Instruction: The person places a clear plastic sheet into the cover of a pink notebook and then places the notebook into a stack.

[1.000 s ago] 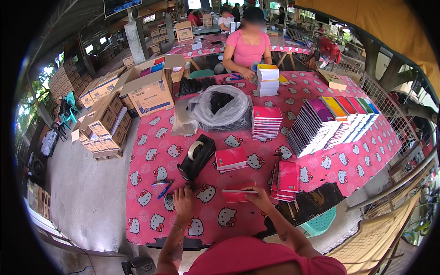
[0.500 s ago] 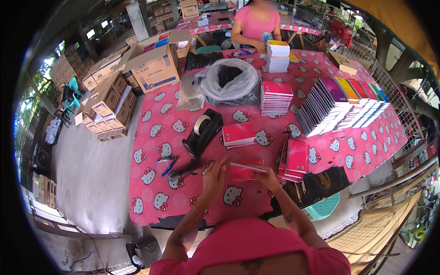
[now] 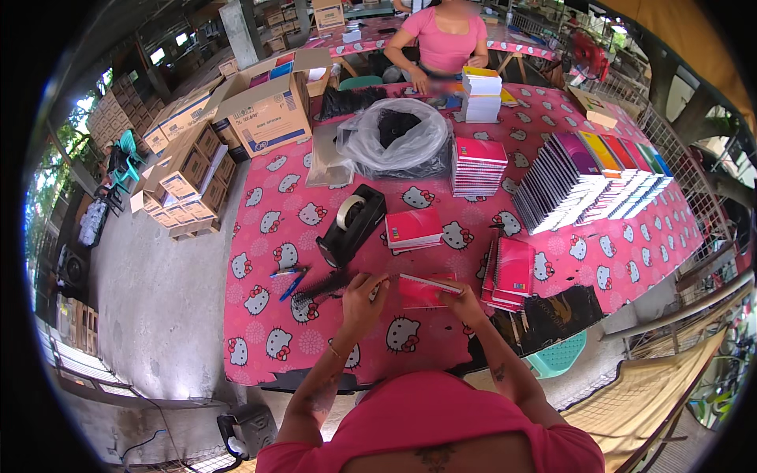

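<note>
My right hand [image 3: 461, 299] grips the right end of a thin red-covered notebook [image 3: 430, 284], tilted so that its white page edge faces up. Close to the notebook's left end, my left hand [image 3: 365, 302] has its fingers pinched together; what they hold is too small to make out. Beneath the held notebook lies a red cover [image 3: 418, 300] on the table. Loose black binding coils [image 3: 322, 292] rest left of my left hand. Beyond my hands sits a short pile of red notebooks [image 3: 414, 229]. To the right, spiral-bound red notebooks [image 3: 512, 268] lie stacked.
A black tape dispenser [image 3: 351, 225] and blue-handled pliers [image 3: 292, 284] stand left. Further back are a plastic-lined bag [image 3: 394, 138], a red notebook stack [image 3: 478, 167], and an open carton [image 3: 268, 118]. Rows of coloured notebooks [image 3: 583, 185] fill the right. A person [image 3: 441, 43] works opposite.
My left hand's fingers have closed together and moved slightly down at the notebook's left end. My right hand keeps its grip. The person opposite has shifted their arms.
</note>
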`<state>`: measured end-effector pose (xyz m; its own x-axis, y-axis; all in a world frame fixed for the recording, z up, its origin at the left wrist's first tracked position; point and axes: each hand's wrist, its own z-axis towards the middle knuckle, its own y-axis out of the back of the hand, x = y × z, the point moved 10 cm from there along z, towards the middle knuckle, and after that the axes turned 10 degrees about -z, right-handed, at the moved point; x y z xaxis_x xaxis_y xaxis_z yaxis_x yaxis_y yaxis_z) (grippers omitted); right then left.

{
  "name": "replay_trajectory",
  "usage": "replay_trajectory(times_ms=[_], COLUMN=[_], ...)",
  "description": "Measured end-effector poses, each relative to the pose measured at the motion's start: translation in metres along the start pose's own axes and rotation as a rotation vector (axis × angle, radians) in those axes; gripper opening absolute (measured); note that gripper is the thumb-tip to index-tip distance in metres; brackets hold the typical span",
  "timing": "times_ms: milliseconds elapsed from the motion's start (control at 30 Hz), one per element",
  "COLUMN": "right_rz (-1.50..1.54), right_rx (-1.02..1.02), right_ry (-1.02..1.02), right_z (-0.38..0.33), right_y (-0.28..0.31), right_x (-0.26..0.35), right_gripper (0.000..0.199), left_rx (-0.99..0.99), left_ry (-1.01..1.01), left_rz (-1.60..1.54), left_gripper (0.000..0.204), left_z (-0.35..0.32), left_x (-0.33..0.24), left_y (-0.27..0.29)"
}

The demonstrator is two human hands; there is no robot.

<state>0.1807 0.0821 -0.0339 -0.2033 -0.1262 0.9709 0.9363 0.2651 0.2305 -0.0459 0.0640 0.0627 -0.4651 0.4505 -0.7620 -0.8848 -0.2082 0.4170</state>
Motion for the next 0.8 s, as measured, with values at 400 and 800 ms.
replay_trajectory(times_ms=[400,800], right_rz=[0.041,-0.088], right_rx=[0.027,0.073], right_ry=[-0.025,-0.019], right_z=[-0.005,-0.006], right_y=[0.003,0.008], right_x=[-0.004,0.002], right_gripper=[0.03,0.029], left_rx=[0.175,0.527], left_ry=[-0.169,-0.082], left_rz=[0.026,0.058], left_gripper=[0.02,0.033], left_z=[0.017,0.023], left_x=[-0.009,-0.007], left_y=[-0.024,-0.048])
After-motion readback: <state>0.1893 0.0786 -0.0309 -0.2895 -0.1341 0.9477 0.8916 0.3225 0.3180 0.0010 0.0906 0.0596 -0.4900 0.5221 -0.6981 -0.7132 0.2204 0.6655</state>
